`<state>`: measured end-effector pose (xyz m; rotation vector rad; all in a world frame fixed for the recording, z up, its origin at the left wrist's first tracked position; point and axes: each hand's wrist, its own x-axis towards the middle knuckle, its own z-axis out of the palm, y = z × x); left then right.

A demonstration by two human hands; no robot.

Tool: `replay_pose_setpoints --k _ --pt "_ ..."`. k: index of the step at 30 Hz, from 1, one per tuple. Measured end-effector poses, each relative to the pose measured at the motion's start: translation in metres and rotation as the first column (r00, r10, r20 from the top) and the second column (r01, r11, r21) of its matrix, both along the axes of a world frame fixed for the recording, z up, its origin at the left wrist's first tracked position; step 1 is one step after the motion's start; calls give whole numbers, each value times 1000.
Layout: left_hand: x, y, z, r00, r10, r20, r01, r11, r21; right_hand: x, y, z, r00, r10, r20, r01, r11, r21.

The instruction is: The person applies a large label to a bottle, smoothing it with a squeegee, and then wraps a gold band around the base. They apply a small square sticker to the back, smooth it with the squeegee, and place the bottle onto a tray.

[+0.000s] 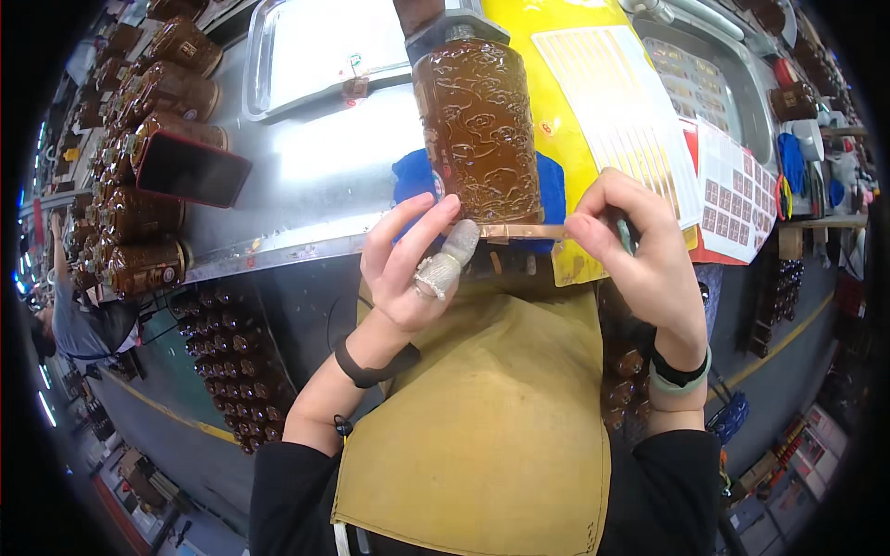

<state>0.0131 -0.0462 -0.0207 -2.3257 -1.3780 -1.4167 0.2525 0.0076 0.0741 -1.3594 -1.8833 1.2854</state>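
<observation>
On the left of the silver metal desk [306,167], a red-edged black phone [192,171] sat beside rows of glossy brown jars [148,266]. Right of these, the left hand [408,278] was bent upward at the wrist, fingers apart from its grey-wrapped thumb, seemingly steadying a thin copper-coloured strip [538,233]. The strip lay across the near end of a large, embossed brown cylinder [477,130], above a blue cloth [553,190] that probably cushioned it. The right hand [649,259], arched, pinched the strip's right end, apparently keeping it taut.
</observation>
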Motion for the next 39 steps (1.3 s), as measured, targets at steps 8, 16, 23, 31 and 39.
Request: replay_pose_setpoints --k 8,16,23,31,39 --pt "4 4 -3 992 -51 113 54 998 -23 0 0 -2 999 -32 -24 33 999 14" --pt "4 3 -6 994 8 108 -6 1000 -15 5 4 -10 999 -29 40 27 998 59" --pt "9 4 -5 997 22 76 -22 1000 6 5 6 -24 996 -40 76 39 999 14" --pt "13 0 6 990 68 -121 -73 997 -39 0 7 -23 997 -43 68 42 999 8" --pt "12 13 19 992 -118 -37 115 990 -87 -1 4 -27 998 -52 45 51 998 28"
